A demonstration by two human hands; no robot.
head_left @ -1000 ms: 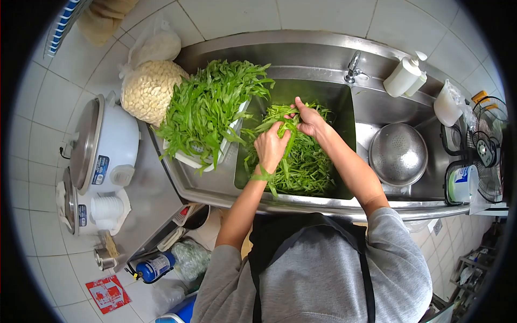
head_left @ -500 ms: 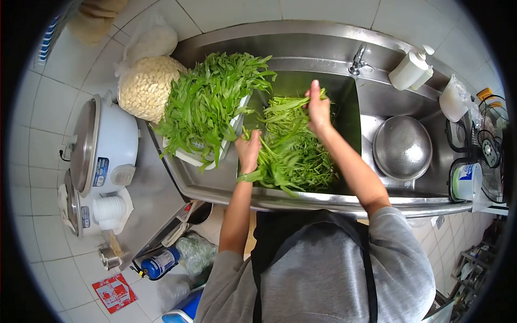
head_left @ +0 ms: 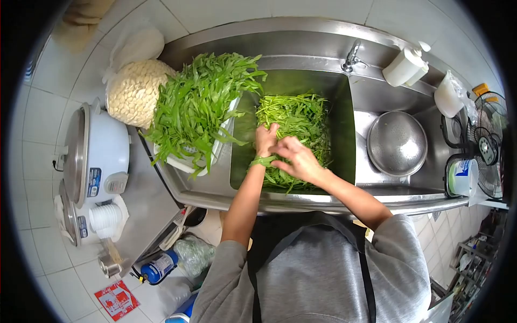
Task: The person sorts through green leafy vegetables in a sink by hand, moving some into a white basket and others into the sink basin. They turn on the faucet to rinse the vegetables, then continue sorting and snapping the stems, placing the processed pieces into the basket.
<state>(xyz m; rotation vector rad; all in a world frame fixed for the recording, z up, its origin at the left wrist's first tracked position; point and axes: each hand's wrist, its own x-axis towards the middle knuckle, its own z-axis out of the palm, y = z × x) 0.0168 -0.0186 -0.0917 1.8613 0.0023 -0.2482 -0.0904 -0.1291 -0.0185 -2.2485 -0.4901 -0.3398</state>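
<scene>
Leafy green vegetables with long stems, which look like water spinach (head_left: 296, 116), fill the middle of the left sink basin (head_left: 344, 129). My left hand (head_left: 265, 140) is over their left edge, fingers curled downward; whether anything is in them is hidden. A green leaf (head_left: 263, 161) lies across my left wrist. My right hand (head_left: 299, 159) is beside that wrist, its thumb and fingers bent and apart, with the fingertips close to the leaf. At the left, more of the greens (head_left: 199, 102) are heaped on a white plastic basket (head_left: 188, 164).
A metal bowl (head_left: 397, 144) lies upside down in the right basin. Behind are a tap (head_left: 351, 56) and pump bottles (head_left: 404, 67). A bag of pale peeled cloves or beans (head_left: 137, 91) and a large cooker (head_left: 105, 156) stand left; a fan (head_left: 487, 148) is far right.
My right hand has come down and left from the far side of the basin to my left wrist. The stems held up between my hands now lie on the pile. The view has shifted slightly.
</scene>
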